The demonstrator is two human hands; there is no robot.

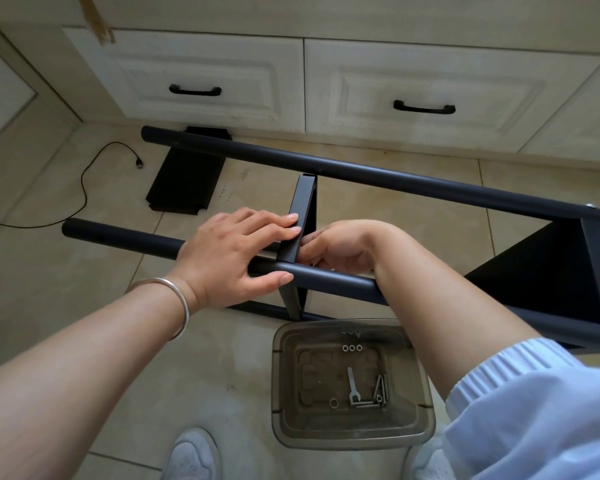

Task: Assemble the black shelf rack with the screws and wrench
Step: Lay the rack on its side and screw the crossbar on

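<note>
We look down on a beige tiled floor [378, 209] with cream cabinets [201, 74] behind, their drawers fitted with black handles. At our feet sits a smoky, see-through plastic tray [284, 386], rounded at the corners. In it lie a flat metal wrench [352, 386], a bundle of silver screws [379, 393], three small washers [352, 348] in a row and one more ring beside the wrench. The rack [395, 178] lies on its side across the floor, matte black: two long round tubes, a flat crossbar [300, 216] between them and a panel at the right end. Our left hand [236, 251] rests on the near tube, fingers straight and touching the crossbar, thumb along the tube. Our right hand [340, 244] reaches under the crossbar from the other side; its fingers are hidden and we cannot tell whether they grip anything. A spare black panel [184, 181] and a thin black cable [94, 174] lie further left
</note>
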